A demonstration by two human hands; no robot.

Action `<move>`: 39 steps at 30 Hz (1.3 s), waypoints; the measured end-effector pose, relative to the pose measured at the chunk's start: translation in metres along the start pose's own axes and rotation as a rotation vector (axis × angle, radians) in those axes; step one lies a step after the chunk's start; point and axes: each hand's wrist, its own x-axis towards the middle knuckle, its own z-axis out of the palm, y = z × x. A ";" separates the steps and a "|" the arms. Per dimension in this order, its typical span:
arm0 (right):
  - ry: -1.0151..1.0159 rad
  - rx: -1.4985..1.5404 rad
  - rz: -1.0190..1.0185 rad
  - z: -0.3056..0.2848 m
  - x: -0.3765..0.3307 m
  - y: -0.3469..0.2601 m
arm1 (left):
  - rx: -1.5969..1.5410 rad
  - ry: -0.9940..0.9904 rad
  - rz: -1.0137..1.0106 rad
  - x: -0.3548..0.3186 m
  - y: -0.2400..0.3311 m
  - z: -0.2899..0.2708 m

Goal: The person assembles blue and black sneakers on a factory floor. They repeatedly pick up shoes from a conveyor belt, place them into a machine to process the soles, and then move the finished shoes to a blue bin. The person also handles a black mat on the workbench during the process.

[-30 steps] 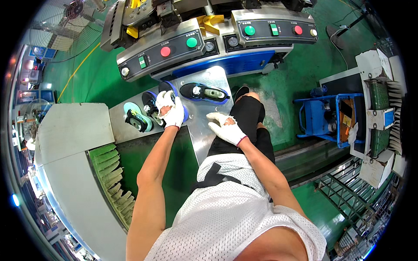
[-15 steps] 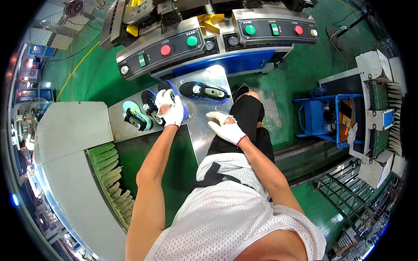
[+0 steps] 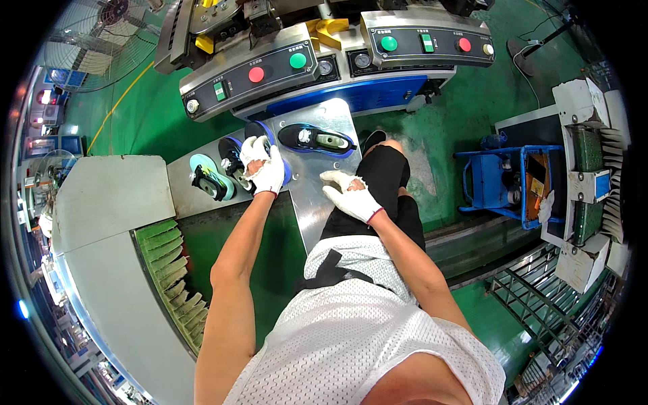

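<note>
On the metal plate to the left, my left hand [image 3: 267, 167], in a white glove with bare skin showing at its outer side, has its fingers bent over a black shoe with a blue sole [image 3: 288, 174]. The hand hides most of that shoe. My right hand [image 3: 352, 197], gloved the same way, hovers by the plate's right edge near my thigh, thumb and fingers apart, holding nothing. Beyond it a black shoe [image 3: 317, 140] with a pale insole lies on its own. Left of my left hand are another black shoe [image 3: 231, 154] and a turquoise-soled shoe [image 3: 212, 179].
The metal plate [image 3: 312, 202] juts toward my lap. Ahead stands a machine with two button panels [image 3: 250, 74]. A grey housing with green bristly flaps [image 3: 165, 263] is at left, a blue cart [image 3: 486, 179] at right. A large fan [image 3: 94, 40] stands at far left.
Both hands stay almost where they were, my left over the same shoe. The shoes have not visibly moved.
</note>
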 end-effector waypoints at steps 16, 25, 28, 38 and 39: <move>-0.007 -0.005 0.016 -0.001 0.000 0.000 | 0.011 0.020 0.023 0.000 -0.001 -0.001; -0.002 -0.013 0.008 -0.002 0.001 -0.001 | -0.001 0.023 0.017 0.000 -0.004 0.002; 0.001 -0.003 0.014 -0.002 0.000 -0.001 | -0.003 0.029 0.018 -0.001 -0.004 0.002; -0.002 -0.044 0.008 -0.001 0.002 0.003 | 0.014 0.045 0.018 -0.001 -0.006 0.004; -0.007 -0.034 0.016 -0.001 0.002 0.003 | 0.013 0.051 0.020 -0.001 -0.008 0.005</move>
